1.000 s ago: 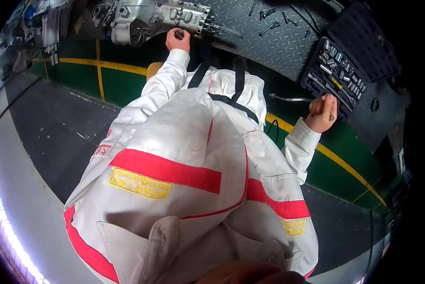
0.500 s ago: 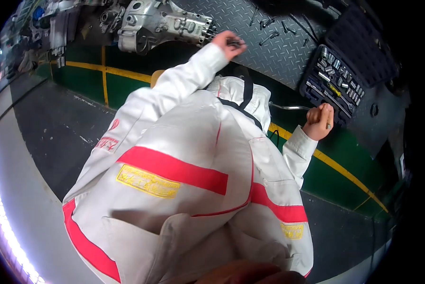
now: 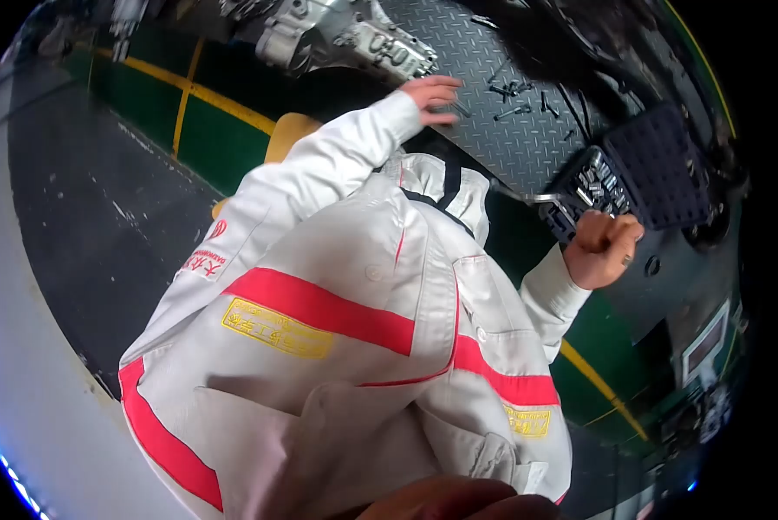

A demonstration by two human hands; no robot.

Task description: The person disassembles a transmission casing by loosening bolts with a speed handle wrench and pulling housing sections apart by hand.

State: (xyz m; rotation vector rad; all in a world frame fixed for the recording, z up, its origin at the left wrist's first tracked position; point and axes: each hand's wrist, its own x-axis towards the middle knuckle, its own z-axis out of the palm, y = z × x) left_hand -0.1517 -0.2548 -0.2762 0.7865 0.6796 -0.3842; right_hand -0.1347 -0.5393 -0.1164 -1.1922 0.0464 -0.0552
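My left hand (image 3: 432,100) is held out over the diamond-plate metal bench, its fingers stretched and apart, slightly blurred. Just beyond the fingertips a slim bolt-like piece (image 3: 462,109) shows on the plate. Close by stands a silver gearbox housing (image 3: 380,43), apart from the hand. My right hand (image 3: 604,248) is wrapped round a bent metal crank handle (image 3: 532,198). Its shaft runs left toward my jacket front, and its far end is hard to make out. Behind that hand lies an open socket set case (image 3: 610,178).
Several loose bolts (image 3: 512,111) are scattered on the diamond plate (image 3: 484,143). The case's dark lid (image 3: 662,169) is folded back to the right. A small dark ring (image 3: 653,265) lies near it. Yellow lines (image 3: 224,104) mark the green surface below.
My left hand has opened from around some dark small parts. My right hand, still gripping the crank handle, has shifted right and slightly down in view. The whole view has turned a little.
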